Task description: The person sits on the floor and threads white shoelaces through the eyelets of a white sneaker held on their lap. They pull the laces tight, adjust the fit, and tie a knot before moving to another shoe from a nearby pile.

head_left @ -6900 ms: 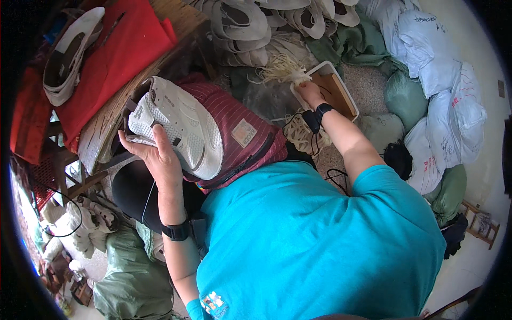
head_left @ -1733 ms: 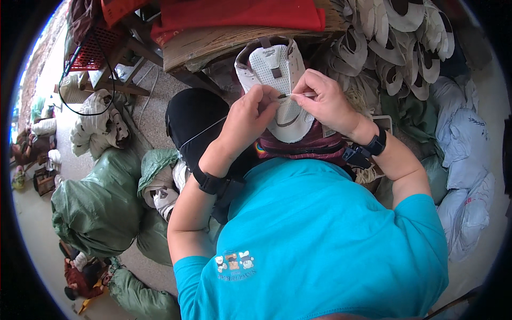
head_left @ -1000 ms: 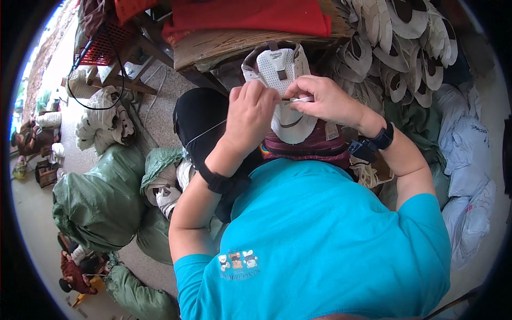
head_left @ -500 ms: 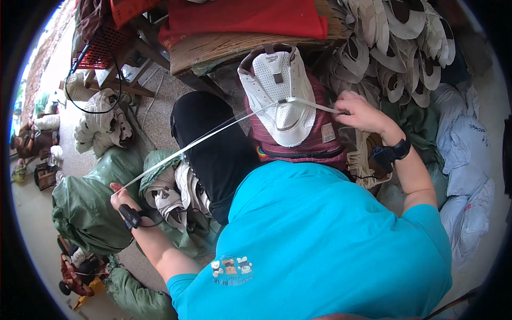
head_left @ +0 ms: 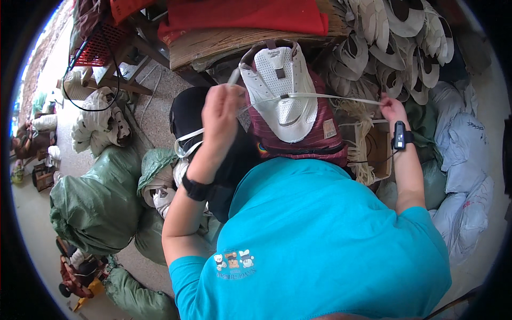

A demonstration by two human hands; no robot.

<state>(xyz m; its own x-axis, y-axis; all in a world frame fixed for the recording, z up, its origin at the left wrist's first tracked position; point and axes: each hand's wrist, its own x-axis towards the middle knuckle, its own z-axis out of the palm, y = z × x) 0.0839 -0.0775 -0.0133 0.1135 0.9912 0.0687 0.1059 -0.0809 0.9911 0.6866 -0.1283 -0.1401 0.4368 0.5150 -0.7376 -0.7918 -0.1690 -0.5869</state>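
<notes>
The white shoe upper [head_left: 280, 85] is lying on a maroon striped cloth [head_left: 306, 145] on the person's lap, in the upper middle of the frame. Its long axis is running nearly from top to bottom, with the toe pointing down, toward the body. The white lace [head_left: 341, 97] is crossing this axis at the throat of the upper, and from there it is going almost level to the right hand [head_left: 394, 111].

This hand is standing well apart, right of the upper, and its fingers are pinching the lace closely. The left hand [head_left: 221, 112] is being nearer, just beside the upper on its left side. Its fingers are curling closed around the other part of the lace; the tip is sticking up above them, and a loop is hanging left of the wrist. The hand is looking somewhat blurred.

Counting, I am seeing one upper on the lap, one lace in two hands, and one box [head_left: 381, 144] right of the lap, beside pale strands [head_left: 362, 165]. In the upper right, many grey uppers [head_left: 397, 48] are overlapping, so I cannot count them.
</notes>
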